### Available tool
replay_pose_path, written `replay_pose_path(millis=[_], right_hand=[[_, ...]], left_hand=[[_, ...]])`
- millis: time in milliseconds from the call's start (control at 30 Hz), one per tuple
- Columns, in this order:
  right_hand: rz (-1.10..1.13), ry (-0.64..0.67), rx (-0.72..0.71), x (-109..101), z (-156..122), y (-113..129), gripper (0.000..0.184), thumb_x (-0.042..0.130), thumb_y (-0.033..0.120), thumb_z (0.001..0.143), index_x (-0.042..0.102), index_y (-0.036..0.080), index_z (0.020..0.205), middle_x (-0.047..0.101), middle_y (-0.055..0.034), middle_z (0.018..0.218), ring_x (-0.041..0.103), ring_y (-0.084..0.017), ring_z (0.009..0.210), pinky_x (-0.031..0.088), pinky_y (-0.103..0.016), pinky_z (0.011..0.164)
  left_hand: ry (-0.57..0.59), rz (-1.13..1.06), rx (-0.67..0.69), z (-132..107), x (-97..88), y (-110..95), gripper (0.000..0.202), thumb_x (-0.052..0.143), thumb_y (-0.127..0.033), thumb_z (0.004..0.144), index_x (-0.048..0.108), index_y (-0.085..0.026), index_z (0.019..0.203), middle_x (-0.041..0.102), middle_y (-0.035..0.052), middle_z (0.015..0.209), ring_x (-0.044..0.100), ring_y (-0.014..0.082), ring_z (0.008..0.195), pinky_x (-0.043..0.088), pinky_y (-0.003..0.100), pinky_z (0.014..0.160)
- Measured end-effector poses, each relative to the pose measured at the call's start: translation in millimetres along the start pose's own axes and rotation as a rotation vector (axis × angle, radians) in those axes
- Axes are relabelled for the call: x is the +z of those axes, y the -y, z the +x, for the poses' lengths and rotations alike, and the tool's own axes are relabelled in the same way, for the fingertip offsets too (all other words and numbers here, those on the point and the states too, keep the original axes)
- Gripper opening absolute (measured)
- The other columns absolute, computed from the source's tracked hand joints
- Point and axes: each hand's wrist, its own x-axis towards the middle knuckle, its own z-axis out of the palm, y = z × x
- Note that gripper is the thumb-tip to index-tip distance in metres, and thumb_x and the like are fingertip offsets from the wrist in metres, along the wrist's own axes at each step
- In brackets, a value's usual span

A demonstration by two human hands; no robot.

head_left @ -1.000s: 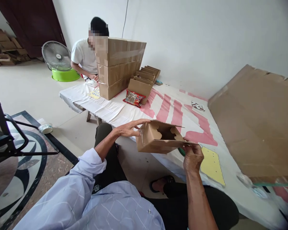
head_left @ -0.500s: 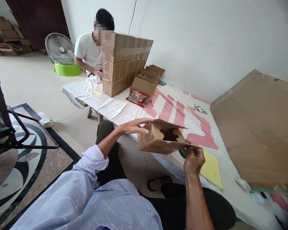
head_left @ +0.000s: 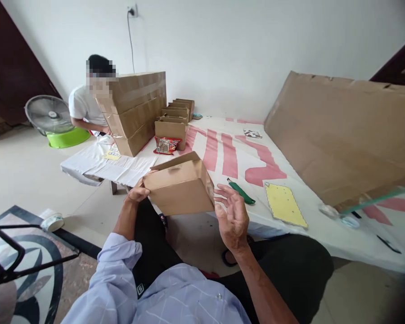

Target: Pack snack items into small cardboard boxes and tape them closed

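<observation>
A small brown cardboard box [head_left: 179,190] is held up in front of me, above my lap, its flap lifted at the top. My left hand [head_left: 138,193] grips its left end with curled fingers. My right hand [head_left: 232,217] hovers just right of the box with the fingers spread, palm toward it, holding nothing. A green-handled cutter [head_left: 241,192] lies on the white cloth [head_left: 128,164] just beyond my right hand. A yellow sheet [head_left: 284,204] lies to the cutter's right.
Taped cartons [head_left: 135,112] are stacked at the far end of the low table, several small open boxes [head_left: 174,116] and a red snack packet [head_left: 167,145] beside them. Another person [head_left: 84,105] sits behind the stack. A large cardboard sheet [head_left: 340,130] leans right. A fan [head_left: 49,114] stands at left.
The box has been turned so its closed brown side faces me. My right hand has let go of the box and opened beside it. The view swung right.
</observation>
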Motion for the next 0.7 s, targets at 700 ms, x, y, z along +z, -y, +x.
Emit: replay_pose_path(millis=[700], right_hand=[[-0.288,0.130,-0.112,-41,59,-36,0.025,0.070,0.033,0.096,0.075,0.028,0.120,0.077,-0.0072,0.121,0.072,-0.030,0.117,0.060,-0.050,0.105]], left_hand=[[0.358,0.372,0.077,49,55.1,-21,0.092,0.103,-0.049,0.060,0.072,-0.030,0.145,0.053,0.0142,0.158,0.048,0.0446,0.154,0.049,0.056,0.121]])
